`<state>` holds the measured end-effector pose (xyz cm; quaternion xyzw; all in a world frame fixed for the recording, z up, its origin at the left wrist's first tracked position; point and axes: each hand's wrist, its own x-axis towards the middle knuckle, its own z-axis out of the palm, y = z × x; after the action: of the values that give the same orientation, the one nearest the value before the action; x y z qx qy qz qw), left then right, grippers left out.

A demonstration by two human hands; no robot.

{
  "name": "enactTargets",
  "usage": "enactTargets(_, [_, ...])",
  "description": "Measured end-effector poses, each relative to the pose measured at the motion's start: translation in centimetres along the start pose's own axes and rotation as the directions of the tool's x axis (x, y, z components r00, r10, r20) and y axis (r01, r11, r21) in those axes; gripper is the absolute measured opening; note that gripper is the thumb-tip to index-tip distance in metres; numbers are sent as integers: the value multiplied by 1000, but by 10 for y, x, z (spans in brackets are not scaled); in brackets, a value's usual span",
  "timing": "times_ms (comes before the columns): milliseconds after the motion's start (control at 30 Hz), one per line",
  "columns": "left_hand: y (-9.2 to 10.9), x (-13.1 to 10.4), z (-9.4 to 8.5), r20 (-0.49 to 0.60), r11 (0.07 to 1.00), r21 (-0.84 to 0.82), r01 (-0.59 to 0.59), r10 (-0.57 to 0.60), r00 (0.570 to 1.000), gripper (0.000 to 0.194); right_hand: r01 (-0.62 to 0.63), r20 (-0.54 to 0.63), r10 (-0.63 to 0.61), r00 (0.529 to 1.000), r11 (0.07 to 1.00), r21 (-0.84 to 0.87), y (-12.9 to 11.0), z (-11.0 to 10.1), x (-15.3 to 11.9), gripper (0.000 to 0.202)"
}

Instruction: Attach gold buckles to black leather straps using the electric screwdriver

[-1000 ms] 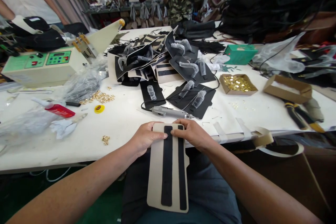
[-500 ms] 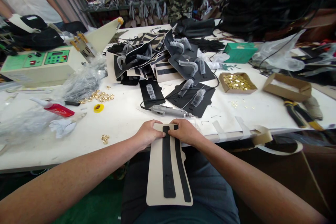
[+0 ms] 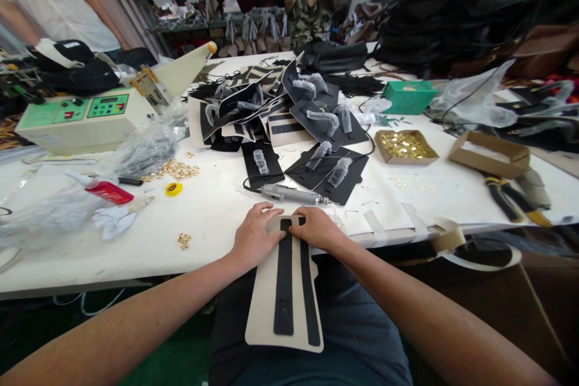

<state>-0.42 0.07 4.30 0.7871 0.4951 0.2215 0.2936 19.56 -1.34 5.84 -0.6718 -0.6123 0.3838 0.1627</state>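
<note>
A beige flat panel [image 3: 262,307] with two long black strips hangs from the table's front edge over my lap. My left hand [image 3: 257,232] grips its upper left part, the thumb by the top of the wider black strip [image 3: 284,277], the other fingers somewhat raised. My right hand [image 3: 316,228] pinches the panel's top right, its thumb close to the left one. The undersides of my fingers are hidden. Just beyond my hands lies a grey electric screwdriver [image 3: 294,194] with a black cord. Black panels with plastic-wrapped handles [image 3: 337,174] lie behind it.
A heap of panels [image 3: 253,108] fills the table's middle. On the left are a control machine [image 3: 85,120], a red glue bottle [image 3: 108,191], yellow tape [image 3: 174,189] and gold fittings [image 3: 183,241]. Right: a box of gold pieces [image 3: 407,148], an open carton [image 3: 491,154] and pliers [image 3: 504,199]. Two people stand beyond.
The panel's lower end has swung slightly to the left. My left hand's fingers have lifted and spread a little, while my right hand keeps its place. The camera view has shifted slightly.
</note>
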Motion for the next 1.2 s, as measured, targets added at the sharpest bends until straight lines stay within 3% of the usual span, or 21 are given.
enactTargets(133, [-11,-10,11,-42,991,20,-136,136,990,20,1,-2,-1,1000,1000,20,1,-1,0,18])
enactTargets(433, [-25,-9,25,-81,980,49,-191,194,978,22,-24,-3,24,1000,1000,3,1,-1,-5,22])
enactTargets(567, [-29,-9,27,-85,977,53,-204,208,974,21,23,-165,-37,986,996,-83,11,-11,-15,30])
enactTargets(700, [-30,-10,29,-94,976,76,-205,212,973,20,13,-426,-34,904,999,-51,56,-51,-27,23])
enactTargets(833, [-31,-12,29,-98,973,91,-211,220,971,22,-223,-632,119,766,971,-87,126,-114,-33,29])
enactTargets(933, [-31,-12,30,-103,973,94,-210,219,970,22,-336,-687,173,706,935,-110,171,-151,-31,31])
enactTargets(1033, [-31,-13,30,-107,974,90,-207,216,970,21,-390,-679,190,709,908,-152,195,-168,-25,32])
enactTargets(1200, [-30,-13,30,-114,976,83,-202,210,971,20,-402,-630,177,756,885,-234,204,-173,-17,26])
